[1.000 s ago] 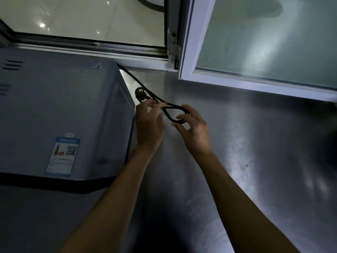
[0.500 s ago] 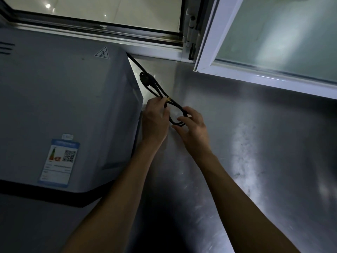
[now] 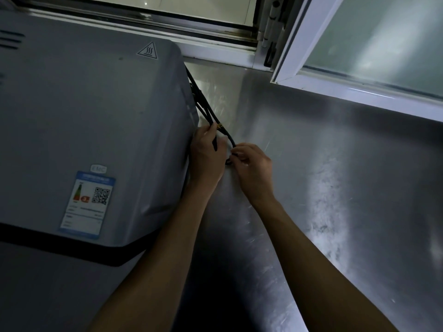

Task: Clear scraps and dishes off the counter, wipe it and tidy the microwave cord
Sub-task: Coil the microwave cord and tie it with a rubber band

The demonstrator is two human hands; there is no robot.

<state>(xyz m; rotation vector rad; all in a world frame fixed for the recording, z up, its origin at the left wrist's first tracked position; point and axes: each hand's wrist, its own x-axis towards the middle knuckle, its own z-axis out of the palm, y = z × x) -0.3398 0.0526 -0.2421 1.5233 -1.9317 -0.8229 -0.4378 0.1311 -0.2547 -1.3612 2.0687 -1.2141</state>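
The grey microwave (image 3: 91,121) fills the left of the view, seen from above. Its black cord (image 3: 205,109), bunched into a loop with a small yellow tie, runs down along the microwave's right side. My left hand (image 3: 207,154) holds the bundle near the yellow tie, fingers curled round it. My right hand (image 3: 254,168) pinches the loop's lower end just to the right. The plug is hidden against the microwave's side.
The steel counter (image 3: 323,178) stretches to the right of the microwave. A white-framed window sash (image 3: 359,75) swings open over the counter's back right. The window sill (image 3: 215,51) runs behind the microwave. A label with a QR code (image 3: 87,202) sits on the microwave's top.
Both hands have brought the looped cord down and in against the microwave's right side. The loop looks tighter, and the plug that showed earlier is now out of sight.
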